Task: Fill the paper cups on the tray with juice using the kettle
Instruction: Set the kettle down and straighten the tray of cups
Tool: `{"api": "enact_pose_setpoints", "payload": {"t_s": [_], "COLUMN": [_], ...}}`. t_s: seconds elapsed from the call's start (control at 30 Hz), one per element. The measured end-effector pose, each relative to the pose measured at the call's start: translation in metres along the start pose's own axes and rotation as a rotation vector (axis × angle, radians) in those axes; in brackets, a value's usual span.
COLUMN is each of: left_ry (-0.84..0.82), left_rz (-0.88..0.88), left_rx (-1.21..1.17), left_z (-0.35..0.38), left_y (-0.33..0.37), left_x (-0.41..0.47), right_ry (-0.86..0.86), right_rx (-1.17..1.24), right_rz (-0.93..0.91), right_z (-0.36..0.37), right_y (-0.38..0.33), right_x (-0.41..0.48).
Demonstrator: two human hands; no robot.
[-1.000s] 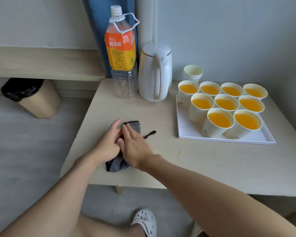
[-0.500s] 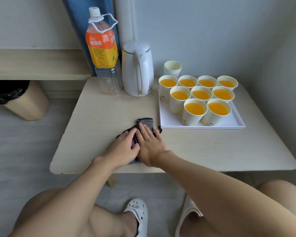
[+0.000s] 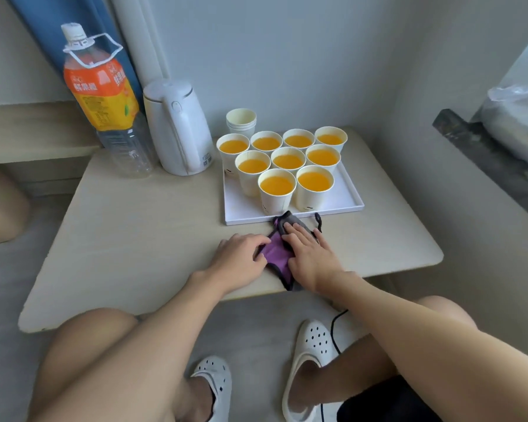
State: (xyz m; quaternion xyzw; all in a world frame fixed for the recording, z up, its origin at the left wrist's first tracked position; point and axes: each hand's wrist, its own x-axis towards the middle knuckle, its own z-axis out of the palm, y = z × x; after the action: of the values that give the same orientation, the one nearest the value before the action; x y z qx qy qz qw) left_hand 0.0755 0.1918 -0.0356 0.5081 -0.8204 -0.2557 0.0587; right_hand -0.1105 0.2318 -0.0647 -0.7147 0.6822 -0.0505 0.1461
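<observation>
Orange-labelled juice bottle [image 3: 104,95] reading 鲜果橙 stands far left on the beige table [image 3: 134,233], with the white kettle [image 3: 177,129] just beside it. The left hand [image 3: 238,260] grips a purple-grey cloth [image 3: 276,252] with curled fingers, and the right hand [image 3: 310,254] presses it flat. 9 juice-filled paper cups [image 3: 276,193] sit on the white tray [image 3: 348,199], near grey walls

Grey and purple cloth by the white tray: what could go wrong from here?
The grey and purple cloth's far corner meets the white plastic tray's front rim; a forward wipe by the right hand could nudge it and slop juice from the nearly full white paper cups. The cloth's black cord loop lies beside that rim and might snag it.
</observation>
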Motion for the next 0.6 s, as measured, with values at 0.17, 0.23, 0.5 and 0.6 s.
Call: {"api": "enact_pose_setpoints", "payload": {"t_s": [0.17,0.23,0.5,0.6], "left_ry": [-0.039,-0.06,-0.073,-0.042], "left_rz": [0.01,0.001,-0.114,-0.184], "left_rx": [0.024,0.032,-0.116,-0.138], "left_z": [0.009,0.011,0.003,-0.011], "left_y": [0.019,0.023,0.005,-0.016], "left_x": [0.023,0.03,0.04,0.033], "right_ry": [0.039,0.108,0.195,0.153], "right_rx": [0.07,0.114,0.13,0.123], "right_rz": [0.3,0.486,0.807,0.701], "right_z": [-0.016,-0.02,0.003,0.016], "right_y": [0.06,0.078,0.014,-0.036], "right_x": [-0.014,-0.017,-0.004,0.003]}}
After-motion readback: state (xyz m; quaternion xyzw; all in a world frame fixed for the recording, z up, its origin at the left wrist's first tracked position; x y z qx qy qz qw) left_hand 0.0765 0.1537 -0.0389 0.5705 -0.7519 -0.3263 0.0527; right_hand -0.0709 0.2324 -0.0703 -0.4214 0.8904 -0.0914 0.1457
